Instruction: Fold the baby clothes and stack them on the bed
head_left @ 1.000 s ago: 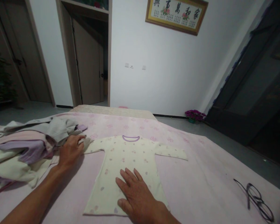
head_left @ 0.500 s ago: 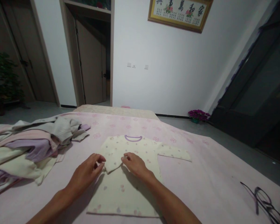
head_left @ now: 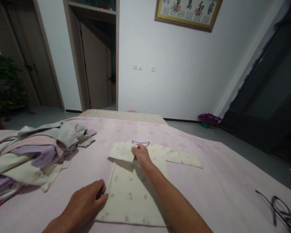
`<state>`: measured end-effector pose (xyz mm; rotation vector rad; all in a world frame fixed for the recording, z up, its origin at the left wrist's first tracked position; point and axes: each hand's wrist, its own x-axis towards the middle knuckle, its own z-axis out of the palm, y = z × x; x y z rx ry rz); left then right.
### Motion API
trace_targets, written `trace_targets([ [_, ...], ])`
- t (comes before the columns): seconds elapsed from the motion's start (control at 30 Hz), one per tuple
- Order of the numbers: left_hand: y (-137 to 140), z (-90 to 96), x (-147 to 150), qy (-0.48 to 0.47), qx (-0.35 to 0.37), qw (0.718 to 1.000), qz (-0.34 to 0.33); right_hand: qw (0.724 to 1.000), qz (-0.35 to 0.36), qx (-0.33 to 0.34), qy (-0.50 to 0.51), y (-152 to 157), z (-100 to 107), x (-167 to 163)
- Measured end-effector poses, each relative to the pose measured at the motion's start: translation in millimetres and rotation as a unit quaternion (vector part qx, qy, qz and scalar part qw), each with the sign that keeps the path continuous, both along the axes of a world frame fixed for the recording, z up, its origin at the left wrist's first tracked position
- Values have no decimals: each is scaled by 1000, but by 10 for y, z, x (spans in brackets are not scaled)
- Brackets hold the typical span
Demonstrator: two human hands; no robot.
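Near the purple collar [head_left: 141, 142], right hand [head_left: 141, 152] pinches folded-over sleeve [head_left: 121, 153] of cream shirt [head_left: 133, 207]; left hand [head_left: 84, 200], thumb and index apart, sits at shirt's side edge

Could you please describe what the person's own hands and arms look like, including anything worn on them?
The left hand and right hand are both ungloved. The visible parts of the left forearm and the longer-showing right forearm are bare, with no sleeve in view. No watch, bracelet or ring can be made out.
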<state>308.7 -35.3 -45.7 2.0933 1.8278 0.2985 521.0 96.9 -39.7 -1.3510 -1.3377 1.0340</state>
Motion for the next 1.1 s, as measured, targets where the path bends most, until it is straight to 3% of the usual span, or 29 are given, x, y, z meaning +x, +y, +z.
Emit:
trace_targets([
  [0.17,-5,59,80,-34,-16,999,-3,991,-57,43,113,320,299,270],
  [0.33,-1,139,259,-51,2,998,-43,977,-112,121,137,546,545,597],
  [0.63,52,149,561,-18,-17,990,-136,965,-128,222,51,548,649,941],
  [0.77,363,248,564,-124,-21,986,-112,967,-99,234,-32,410,626,973],
  [0.83,635,259,568,-278,-16,959,-49,965,-84,240,-66,308,600,952],
  [0.9,934,239,592,-443,-43,895,35,961,-73,250,-89,193,574,911],
  [0.97,1204,210,640,-516,-74,850,73,957,-55,265,-107,67,560,855],
  [1.1,1562,189,761,-564,-116,813,81,934,23,309,-176,-226,552,721],
])
